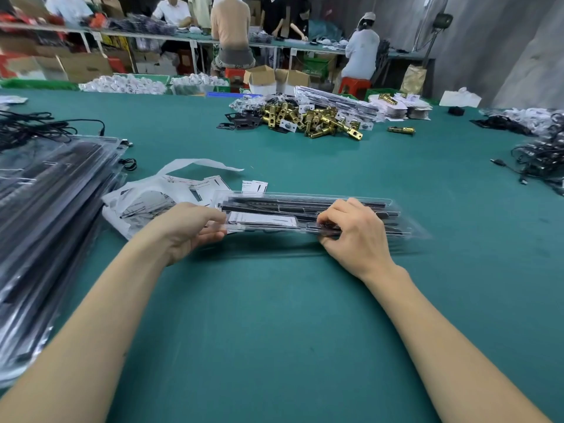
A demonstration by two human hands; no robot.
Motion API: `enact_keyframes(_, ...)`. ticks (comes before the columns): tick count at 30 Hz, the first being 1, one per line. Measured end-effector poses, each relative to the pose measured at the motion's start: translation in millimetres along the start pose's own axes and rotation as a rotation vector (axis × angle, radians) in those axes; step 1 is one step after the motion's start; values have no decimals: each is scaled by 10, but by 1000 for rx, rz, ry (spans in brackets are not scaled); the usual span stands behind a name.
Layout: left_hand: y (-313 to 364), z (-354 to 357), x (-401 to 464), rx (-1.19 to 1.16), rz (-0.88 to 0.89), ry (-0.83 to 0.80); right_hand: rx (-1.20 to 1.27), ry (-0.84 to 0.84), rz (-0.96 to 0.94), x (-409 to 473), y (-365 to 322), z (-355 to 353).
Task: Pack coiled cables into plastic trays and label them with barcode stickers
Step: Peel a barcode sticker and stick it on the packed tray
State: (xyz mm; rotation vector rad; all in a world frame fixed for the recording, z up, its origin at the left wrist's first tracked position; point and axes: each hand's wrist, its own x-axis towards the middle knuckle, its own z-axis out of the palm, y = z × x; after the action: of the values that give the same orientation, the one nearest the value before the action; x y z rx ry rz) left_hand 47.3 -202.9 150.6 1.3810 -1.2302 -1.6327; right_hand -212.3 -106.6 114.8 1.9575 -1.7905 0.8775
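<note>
Both hands (189, 230) (351, 236) — tray (305, 206) edges

Two bare forearms enter from the lower edge of the frame, one from the lower left and one from the lower right. Neither forearm carries a sleeve, glove, watch, or wristband. The left hand (186, 230), left of frame centre, and the right hand (354, 236), right of centre, show no rings; fingernails are short and unpainted.
</note>
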Motion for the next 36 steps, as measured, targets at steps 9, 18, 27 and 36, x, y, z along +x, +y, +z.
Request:
enact_keyframes(9, -39, 70, -17, -185, 5, -129, -61, -61, 88, -22, -31, -35)
enact_keyframes(18, -50, 28, 12, -338, 45, -218, -19, 21, 21, -6, 61, -218)
enact_keyframes(27, -5, -67, 7, -480, 77, -230, -72, -57, 41, 696, -145, -681)
enact_keyframes(36, -56, -7, 3, -194, 7, -279, 505, -464, 652, 1121, 96, -646)
